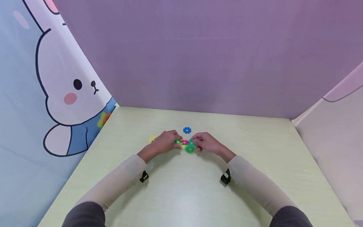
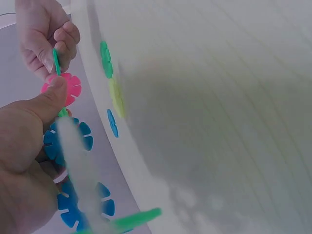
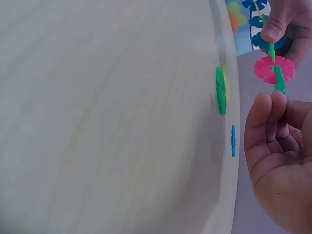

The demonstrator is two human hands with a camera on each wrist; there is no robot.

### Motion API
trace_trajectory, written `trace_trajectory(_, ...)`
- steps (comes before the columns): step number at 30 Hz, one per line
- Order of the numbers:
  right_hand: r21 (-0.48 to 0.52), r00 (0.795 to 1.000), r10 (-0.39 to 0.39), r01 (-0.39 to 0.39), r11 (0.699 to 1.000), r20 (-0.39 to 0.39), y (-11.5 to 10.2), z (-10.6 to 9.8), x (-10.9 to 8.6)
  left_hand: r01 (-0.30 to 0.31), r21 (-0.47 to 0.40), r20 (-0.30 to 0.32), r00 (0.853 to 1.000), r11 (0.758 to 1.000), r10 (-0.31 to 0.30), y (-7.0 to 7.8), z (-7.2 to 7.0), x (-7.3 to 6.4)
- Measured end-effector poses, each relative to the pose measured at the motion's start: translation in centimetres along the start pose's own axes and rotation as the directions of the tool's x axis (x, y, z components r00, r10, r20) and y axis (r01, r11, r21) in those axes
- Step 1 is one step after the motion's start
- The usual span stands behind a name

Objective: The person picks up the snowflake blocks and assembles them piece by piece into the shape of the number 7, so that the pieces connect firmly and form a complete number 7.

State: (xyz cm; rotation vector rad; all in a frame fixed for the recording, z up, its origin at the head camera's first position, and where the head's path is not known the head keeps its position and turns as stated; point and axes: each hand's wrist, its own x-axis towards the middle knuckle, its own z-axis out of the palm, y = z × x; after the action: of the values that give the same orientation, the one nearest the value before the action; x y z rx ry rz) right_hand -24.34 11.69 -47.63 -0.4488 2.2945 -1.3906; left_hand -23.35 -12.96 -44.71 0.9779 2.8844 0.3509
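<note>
My left hand (image 1: 167, 142) grips a chain of slotted plastic snowflake discs. In the left wrist view, blue discs (image 2: 108, 206) and a blurred, whitish disc seen edge-on (image 2: 80, 161) run back along the chain. A pink snowflake disc (image 3: 263, 69) sits at its front end, just past my left thumb. My right hand (image 1: 208, 143) pinches a green snowflake disc (image 3: 279, 78) between thumb and fingertips. This green disc stands edge-on to the pink one, its rim right at the pink disc's slots. Both hands are raised over the table.
On the pale table (image 1: 187, 189) lie a green disc (image 1: 189, 148), a yellow disc (image 2: 117, 97) beside it and a blue disc (image 1: 187, 130) farther back. Another yellow piece (image 1: 152, 138) shows left of my left hand. A purple partition (image 1: 198, 63) rises behind the table.
</note>
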Motion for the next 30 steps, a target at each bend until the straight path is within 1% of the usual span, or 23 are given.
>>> trace_trajectory(6,0.006,1.000,0.020,-0.020,1.000,-0.010,-0.22,0.17,0.12,-0.010,-0.013,0.015,1.000,1.000,0.011,0.04,0.03,-0.11)
trace_trajectory(9,0.025,0.999,0.030,-0.030,0.999,-0.020,-0.39,0.28,0.21,-0.017,-0.009,-0.003,1.000,1.000,0.016,0.03,-0.03,-0.23)
trace_trajectory(14,0.066,0.999,0.037,-0.035,0.997,-0.031,-0.78,0.44,0.34,-0.047,-0.014,-0.045,0.998,0.999,0.047,-0.06,0.08,-0.29)
trace_trajectory(18,0.078,0.999,0.039,-0.037,0.996,-0.031,-0.97,0.44,0.43,-0.062,-0.015,-0.055,0.997,0.998,0.061,-0.09,0.14,-0.23)
trace_trajectory(24,0.022,0.999,0.035,-0.035,0.999,-0.001,-0.83,0.09,0.29,-0.053,-0.002,-0.037,0.998,0.999,0.053,-0.01,0.18,-0.06)
trace_trajectory(30,-0.013,1.000,0.006,-0.005,1.000,0.025,-0.39,-0.35,0.36,-0.056,0.006,-0.054,0.997,0.998,0.056,0.11,0.11,-0.04)
